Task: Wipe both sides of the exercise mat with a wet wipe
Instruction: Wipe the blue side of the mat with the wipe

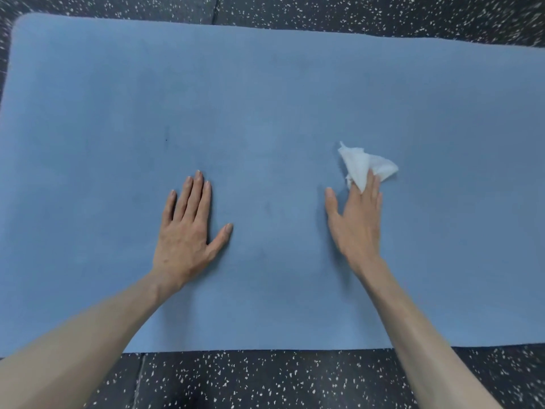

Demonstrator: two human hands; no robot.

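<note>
The blue exercise mat (265, 98) runs off the right edge, and the right hand's (358, 219) fingertips (374, 179) cover part of the crumpled wet wipe (364, 165).

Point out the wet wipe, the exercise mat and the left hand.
wet wipe (365, 165), head view, middle of the crumpled white sheet.
exercise mat (265, 93), head view, bare blue surface.
left hand (185, 231), head view, back of the hand.

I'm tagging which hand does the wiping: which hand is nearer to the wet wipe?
Right. The right hand presses its straight fingers on the wet wipe; the left hand lies flat on the mat, well off to the wipe's left.
</note>
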